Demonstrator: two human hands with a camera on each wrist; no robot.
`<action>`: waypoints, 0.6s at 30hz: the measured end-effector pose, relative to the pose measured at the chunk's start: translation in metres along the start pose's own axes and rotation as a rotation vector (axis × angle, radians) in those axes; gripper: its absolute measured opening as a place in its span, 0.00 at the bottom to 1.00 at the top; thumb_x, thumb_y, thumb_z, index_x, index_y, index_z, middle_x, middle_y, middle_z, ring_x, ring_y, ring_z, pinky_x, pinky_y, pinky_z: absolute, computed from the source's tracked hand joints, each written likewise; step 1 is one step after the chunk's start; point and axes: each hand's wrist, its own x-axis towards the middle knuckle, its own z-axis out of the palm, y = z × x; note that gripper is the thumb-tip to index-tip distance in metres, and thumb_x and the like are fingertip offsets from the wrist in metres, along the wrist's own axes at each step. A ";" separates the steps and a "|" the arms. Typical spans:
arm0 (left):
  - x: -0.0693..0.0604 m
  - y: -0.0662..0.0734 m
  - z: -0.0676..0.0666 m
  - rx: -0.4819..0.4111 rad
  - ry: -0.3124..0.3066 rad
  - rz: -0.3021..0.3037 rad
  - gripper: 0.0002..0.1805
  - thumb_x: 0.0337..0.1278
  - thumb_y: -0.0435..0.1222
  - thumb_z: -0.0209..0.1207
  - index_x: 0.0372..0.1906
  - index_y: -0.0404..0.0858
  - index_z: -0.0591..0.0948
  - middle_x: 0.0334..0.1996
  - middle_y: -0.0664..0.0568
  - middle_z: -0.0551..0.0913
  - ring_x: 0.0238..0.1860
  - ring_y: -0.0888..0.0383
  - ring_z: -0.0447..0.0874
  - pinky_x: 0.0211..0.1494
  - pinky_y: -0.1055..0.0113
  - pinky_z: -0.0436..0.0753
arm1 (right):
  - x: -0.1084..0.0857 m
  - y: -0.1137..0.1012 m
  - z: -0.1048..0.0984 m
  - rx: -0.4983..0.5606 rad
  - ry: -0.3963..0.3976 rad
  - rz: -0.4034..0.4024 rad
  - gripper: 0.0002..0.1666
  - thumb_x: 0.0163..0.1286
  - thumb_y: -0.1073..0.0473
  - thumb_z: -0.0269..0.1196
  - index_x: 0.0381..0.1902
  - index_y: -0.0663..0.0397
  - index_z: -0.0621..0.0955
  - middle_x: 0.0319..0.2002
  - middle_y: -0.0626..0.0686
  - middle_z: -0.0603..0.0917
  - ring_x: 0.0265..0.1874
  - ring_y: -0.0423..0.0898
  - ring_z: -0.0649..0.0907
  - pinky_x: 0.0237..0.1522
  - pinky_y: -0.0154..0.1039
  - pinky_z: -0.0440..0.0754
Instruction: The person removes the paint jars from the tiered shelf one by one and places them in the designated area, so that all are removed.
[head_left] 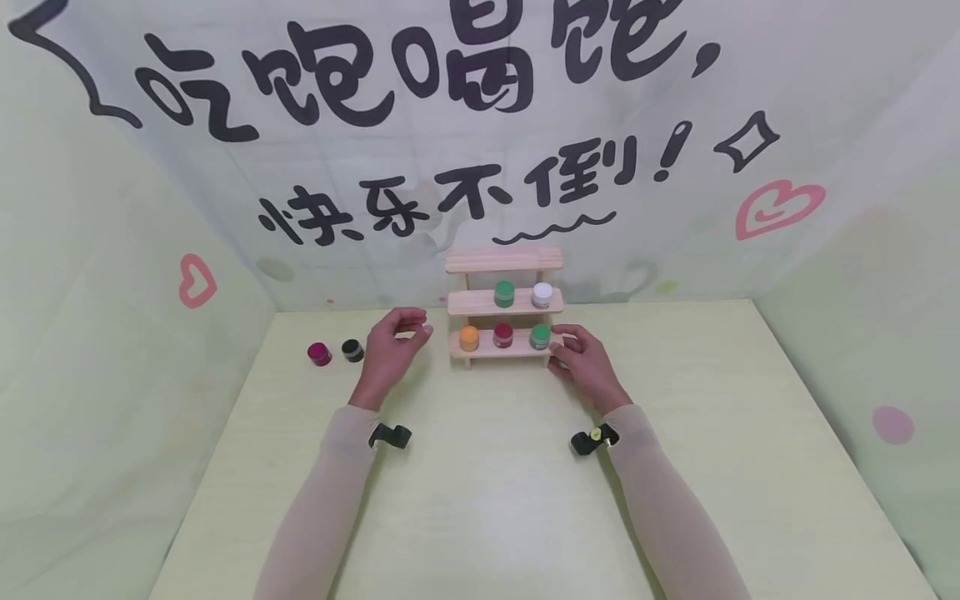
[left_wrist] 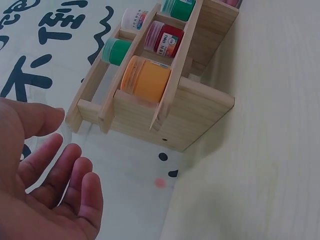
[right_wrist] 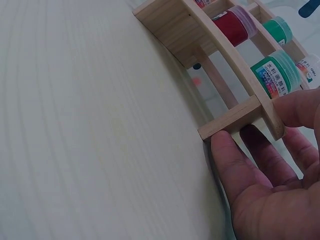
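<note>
A small three-tier wooden rack (head_left: pixel 504 260) stands against the back wall. Its lowest shelf bears an orange paint jar (head_left: pixel 468 338), a dark red paint jar (head_left: pixel 503 336) and a green paint jar (head_left: pixel 540 337). On the middle shelf sit another green paint jar (head_left: pixel 504 294) and a white paint jar (head_left: pixel 542 296). My right hand (head_left: pixel 588 365) grips the rack's right end, thumb at the lowest shelf (right_wrist: pixel 234 75) and fingers below it by the leg. Left of the rack, apart from it, my left hand (head_left: pixel 390 350) holds nothing, its fingers (left_wrist: pixel 90 200) loosely bent.
To the left of my left hand, a magenta paint jar (head_left: pixel 319 354) and a black paint jar (head_left: pixel 352 350) stand on the pale wooden table (head_left: pixel 480 500). A printed cloth (head_left: pixel 360 158) hangs close behind the rack, and plain cloth sides flank the table.
</note>
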 end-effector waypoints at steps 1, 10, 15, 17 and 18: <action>0.002 0.001 0.002 0.002 0.001 0.001 0.17 0.68 0.41 0.69 0.58 0.43 0.84 0.54 0.49 0.87 0.56 0.52 0.85 0.60 0.52 0.86 | 0.000 0.000 0.000 -0.001 0.000 -0.001 0.24 0.80 0.60 0.62 0.70 0.48 0.75 0.56 0.56 0.84 0.56 0.51 0.87 0.57 0.40 0.89; 0.013 0.020 0.022 0.006 -0.007 0.055 0.17 0.67 0.39 0.68 0.58 0.43 0.84 0.53 0.49 0.87 0.55 0.51 0.85 0.60 0.51 0.87 | -0.001 -0.001 0.001 -0.003 0.006 -0.006 0.23 0.80 0.61 0.61 0.70 0.49 0.75 0.55 0.56 0.83 0.53 0.48 0.87 0.56 0.39 0.90; 0.017 0.032 0.031 0.010 -0.026 0.089 0.17 0.68 0.40 0.68 0.58 0.43 0.84 0.53 0.51 0.87 0.54 0.53 0.84 0.60 0.53 0.87 | -0.001 -0.001 0.001 -0.001 0.005 -0.009 0.23 0.80 0.61 0.61 0.70 0.49 0.75 0.55 0.55 0.84 0.53 0.48 0.87 0.55 0.38 0.90; 0.018 0.037 0.034 0.014 -0.038 0.091 0.17 0.69 0.41 0.68 0.59 0.44 0.84 0.54 0.52 0.87 0.54 0.54 0.84 0.60 0.55 0.87 | -0.001 -0.001 0.002 0.006 0.006 -0.012 0.23 0.80 0.61 0.61 0.70 0.49 0.75 0.54 0.55 0.84 0.52 0.48 0.87 0.54 0.38 0.90; 0.019 0.039 0.036 0.015 -0.044 0.091 0.17 0.69 0.42 0.67 0.59 0.44 0.84 0.54 0.53 0.86 0.54 0.54 0.84 0.60 0.55 0.87 | -0.002 -0.001 0.002 0.010 0.006 -0.014 0.23 0.80 0.62 0.61 0.69 0.49 0.75 0.53 0.55 0.84 0.52 0.48 0.87 0.54 0.38 0.90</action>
